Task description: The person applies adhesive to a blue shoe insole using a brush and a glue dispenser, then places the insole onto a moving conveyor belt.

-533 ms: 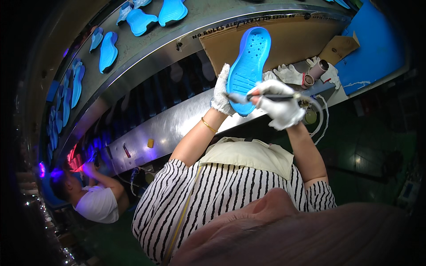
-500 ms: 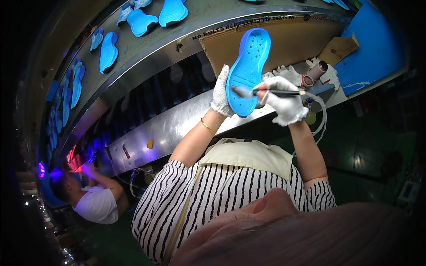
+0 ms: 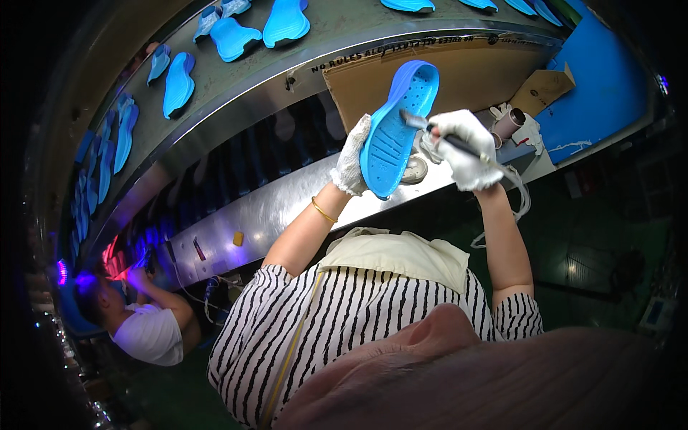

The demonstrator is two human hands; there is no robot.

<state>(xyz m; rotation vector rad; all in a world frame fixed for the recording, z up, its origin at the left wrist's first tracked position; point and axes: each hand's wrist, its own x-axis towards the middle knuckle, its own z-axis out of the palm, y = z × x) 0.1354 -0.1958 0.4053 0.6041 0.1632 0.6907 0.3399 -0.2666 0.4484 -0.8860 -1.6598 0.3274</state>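
My left hand point(image 3: 352, 158), in a white knit glove, grips the left edge of a blue shoe sole point(image 3: 388, 154) and holds it tilted above the bench. The sole's inner face shows, with small holes and raised ridges. In my gloved right hand point(image 3: 467, 152) is a brush point(image 3: 413, 119) with a dark handle. Its bristles lie on or just over the middle of the sole; contact is hard to tell. A pale tube point(image 3: 522, 197) runs from the handle's rear end. Below the sole, a round pale dish point(image 3: 415, 170) is partly hidden.
A metal bench point(image 3: 251, 201) carries a yellow block point(image 3: 238, 239). Behind the sole stands a cardboard sheet point(image 3: 459, 82). A conveyor belt point(image 3: 215, 86) bears several blue soles point(image 3: 179, 86). Spools point(image 3: 509, 123) and a blue panel point(image 3: 595, 93) are right. A co-worker point(image 3: 150, 326) sits left.
The brush has moved from the sole's near end up to its middle, and my right hand has shifted right. The sole has dropped slightly and turned. More soles show on the belt.
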